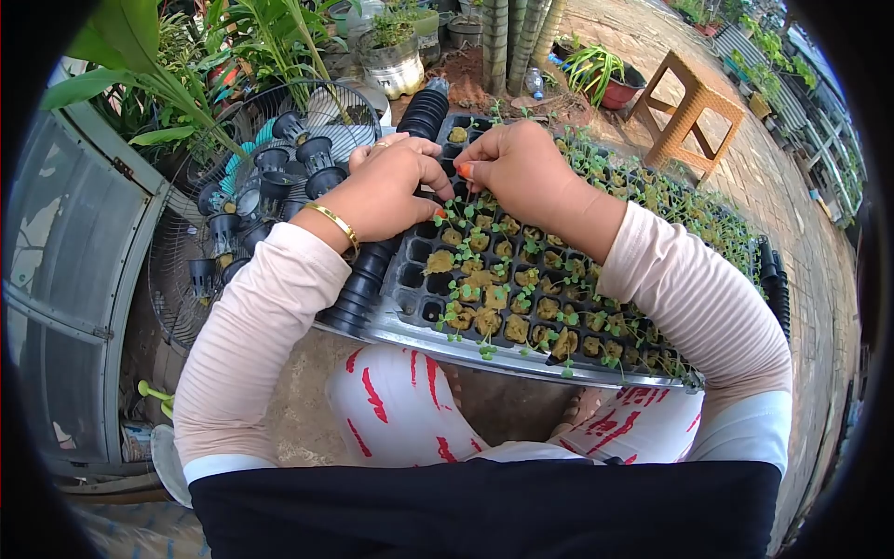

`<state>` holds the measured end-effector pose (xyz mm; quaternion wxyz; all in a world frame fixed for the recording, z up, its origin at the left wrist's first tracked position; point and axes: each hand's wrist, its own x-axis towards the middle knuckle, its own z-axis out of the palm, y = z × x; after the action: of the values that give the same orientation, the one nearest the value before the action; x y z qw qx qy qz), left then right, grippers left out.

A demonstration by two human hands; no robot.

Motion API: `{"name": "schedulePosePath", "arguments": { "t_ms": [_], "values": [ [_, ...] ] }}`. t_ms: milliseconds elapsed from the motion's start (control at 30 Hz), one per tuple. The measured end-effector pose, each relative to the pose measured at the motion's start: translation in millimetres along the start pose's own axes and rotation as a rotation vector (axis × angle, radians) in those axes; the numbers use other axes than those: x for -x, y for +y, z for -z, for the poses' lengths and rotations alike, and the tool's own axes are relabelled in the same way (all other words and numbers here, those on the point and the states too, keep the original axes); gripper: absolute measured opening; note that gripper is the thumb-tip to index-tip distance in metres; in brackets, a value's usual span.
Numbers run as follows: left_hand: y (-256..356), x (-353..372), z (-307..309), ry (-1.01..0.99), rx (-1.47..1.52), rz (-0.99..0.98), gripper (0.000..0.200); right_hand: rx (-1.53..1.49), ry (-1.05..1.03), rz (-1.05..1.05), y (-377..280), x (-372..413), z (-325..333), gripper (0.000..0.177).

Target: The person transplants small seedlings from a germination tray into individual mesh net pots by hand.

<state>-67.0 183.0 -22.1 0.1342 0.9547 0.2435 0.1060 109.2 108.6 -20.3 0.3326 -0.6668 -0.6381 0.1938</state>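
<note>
A black seedling tray (407, 303) lies across in front of me, its cells holding brownish plugs and small green seedlings (531, 244). Over the tray's upper left part, my right hand (529, 172) has its thumb and fingers pinched together; whatever is between them is too small to make out. My left hand (386, 191) hovers at the tray's left edge, thumb and forefinger apart beside some seedlings, with nothing visible in it. Beneath that hand runs a long stack of black net pots (358, 293), partly hidden by the wrist.
To the left, a wire basket (168, 279) holds loose black net pots (270, 160). Potted plants (389, 56) and slim trunks (521, 42) stand at the back. A brown woven stool (694, 112) is at the back right on the paving. A framed panel (70, 270) is far left.
</note>
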Motion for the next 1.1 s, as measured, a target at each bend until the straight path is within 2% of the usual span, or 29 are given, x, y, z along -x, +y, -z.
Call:
{"name": "schedulePosePath", "arguments": {
  "t_ms": [33, 167, 233, 267, 333, 467, 567, 633, 667, 833, 1100],
  "values": [
    [0, 1, 1, 0.001, 0.001, -0.007, 0.024, -0.091, -0.011, -0.041, 0, 0, 0, 0.014],
    [0, 0, 3, 0.001, 0.035, -0.024, 0.025, -0.134, 0.033, -0.002, -8, 2, 4, 0.013],
    [1, 0, 3, 0.018, 0.012, -0.045, 0.025, 0.172, 0.130, 0.196, -16, 6, 8, 0.012],
    [0, 0, 3, 0.017, 0.012, -0.044, 0.025, 0.171, 0.130, 0.196, -19, 8, 9, 0.012],
    [-2, -2, 2, -0.011, 0.048, -0.050, 0.025, 0.427, 0.131, 0.328, -25, 10, 8, 0.012],
    [-14, -8, -4, -0.091, 0.049, -0.064, 0.022, 0.499, 0.079, 0.347, -23, 12, -1, 0.012],
    [-9, -5, -4, -0.070, 0.028, -0.039, 0.021, 0.450, 0.068, 0.275, -19, 10, -3, 0.012],
    [0, 0, -1, 0.006, -0.005, -0.026, 0.023, 0.359, 0.003, 0.114, -14, 9, -5, 0.010],
    [0, 0, 0, 0.006, -0.005, -0.027, 0.023, 0.360, 0.004, 0.114, -11, 8, -6, 0.010],
    [-2, -1, 1, -0.041, 0.011, -0.020, 0.025, 0.013, -0.061, -0.115, 1, -2, -7, 0.011],
    [-2, -2, 0, -0.043, 0.004, -0.026, 0.025, -0.075, -0.038, -0.129, -1, 1, 0, 0.011]
  ]
}}
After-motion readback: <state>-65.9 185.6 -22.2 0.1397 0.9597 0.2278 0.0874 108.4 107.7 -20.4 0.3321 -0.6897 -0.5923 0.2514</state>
